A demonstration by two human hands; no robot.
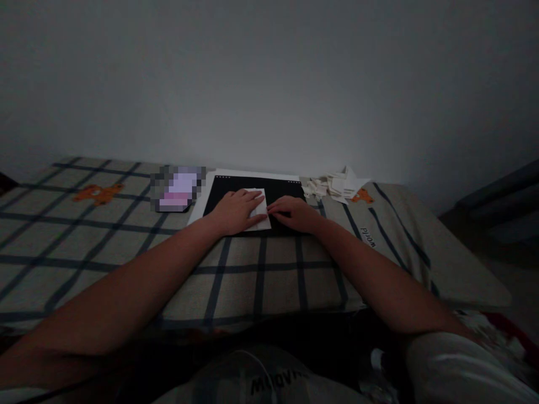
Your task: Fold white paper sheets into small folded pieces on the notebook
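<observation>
A small piece of white paper (263, 223), which looks folded, lies on a black sheet or pad (223, 193). My left hand (238, 212) rests flat across the paper with its fingers spread, covering much of it. At the paper's right edge, my right hand (297, 214) has its fingertips drawn together and touching that edge. Dim light hides whether the thumb is beneath the paper. Larger white sheets (200, 199) stick out from under the black one, at the left and along the back.
A pile of folded white paper pieces (337, 185) sits right of the black sheet. To the left lies a phone (179, 191) with a blurred screen. A checked cloth (126, 241) covers the table, which stands against a grey wall (261, 84).
</observation>
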